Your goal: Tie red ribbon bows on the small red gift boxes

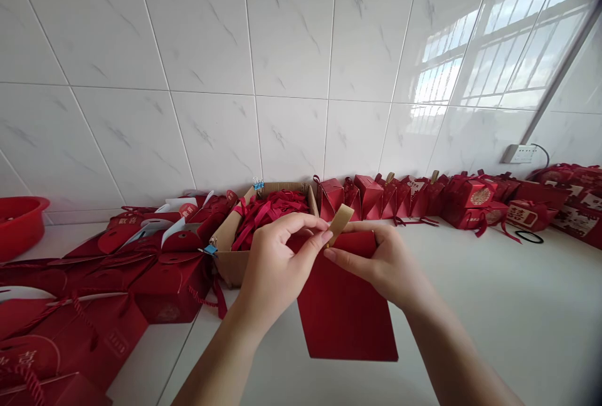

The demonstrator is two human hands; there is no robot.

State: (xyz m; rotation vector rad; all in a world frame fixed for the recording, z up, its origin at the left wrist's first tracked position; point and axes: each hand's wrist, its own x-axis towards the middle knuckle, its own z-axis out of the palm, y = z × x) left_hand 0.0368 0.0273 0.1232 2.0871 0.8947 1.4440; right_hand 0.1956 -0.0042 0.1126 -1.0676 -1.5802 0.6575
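Observation:
A flat red paper box [345,312] hangs in front of me above the white counter [517,318]. My left hand [275,265] pinches a tan paper strip [339,223] at the box's top edge. Thumb and fingers of my right hand [380,265] are closed on the same top edge, just right of the strip. Both hands meet at the middle of the view.
A cardboard carton [230,249] full of red ribbons [268,208] stands behind my left hand. Flat red boxes [94,305] pile up at the left, a red basin [19,221] at the far left. Folded red gift boxes [470,202] line the tiled wall [282,48] at the right.

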